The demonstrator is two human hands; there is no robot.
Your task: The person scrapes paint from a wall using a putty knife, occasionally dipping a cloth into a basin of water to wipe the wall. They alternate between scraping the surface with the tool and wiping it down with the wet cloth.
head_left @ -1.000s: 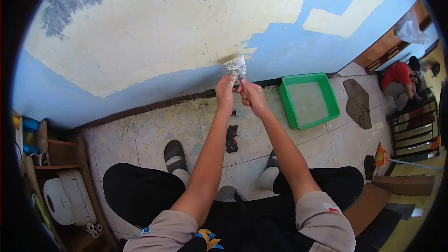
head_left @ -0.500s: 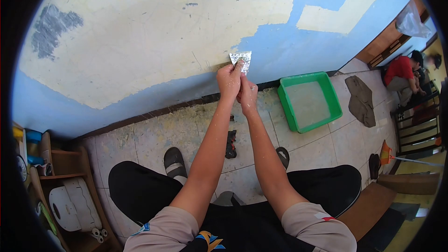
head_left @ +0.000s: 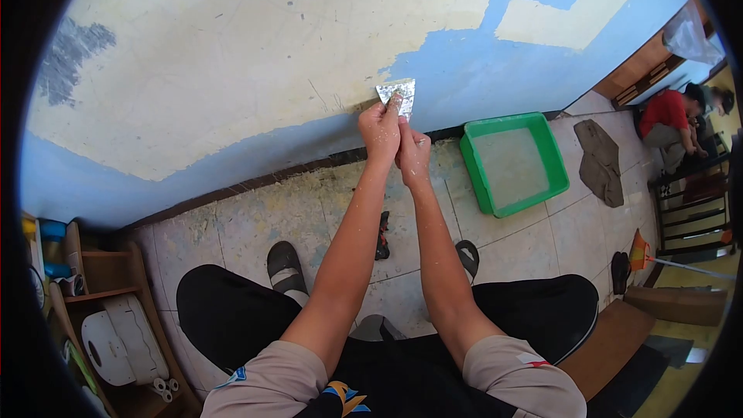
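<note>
Both hands meet on a metal scraper (head_left: 405, 88), its wide blade speckled with paint flakes and set against the wall (head_left: 255, 70). My left hand (head_left: 379, 134) is closed on the blade's lower part, thumb stretched along its face. Just below and to the right, my right hand (head_left: 416, 156) wraps round the scraper's lower end; the handle is hidden by the fingers. At the blade, a pale scraped patch borders the remaining blue paint (head_left: 449, 70). Bits of paint dot both hands and forearms.
A green tub (head_left: 478, 174) with cloudy liquid stands at the right, near a brown cloth (head_left: 600, 162). Paint scraps litter the tiles (head_left: 263, 217). A wooden shelf (head_left: 104, 292) is at left. Beside a dark chair (head_left: 693, 217), a person in red (head_left: 665, 120) crouches at far right.
The hands and scraper have shifted very slightly up and left in view, still together. The view itself has moved a little; the tub and cloth stay put on the floor.
</note>
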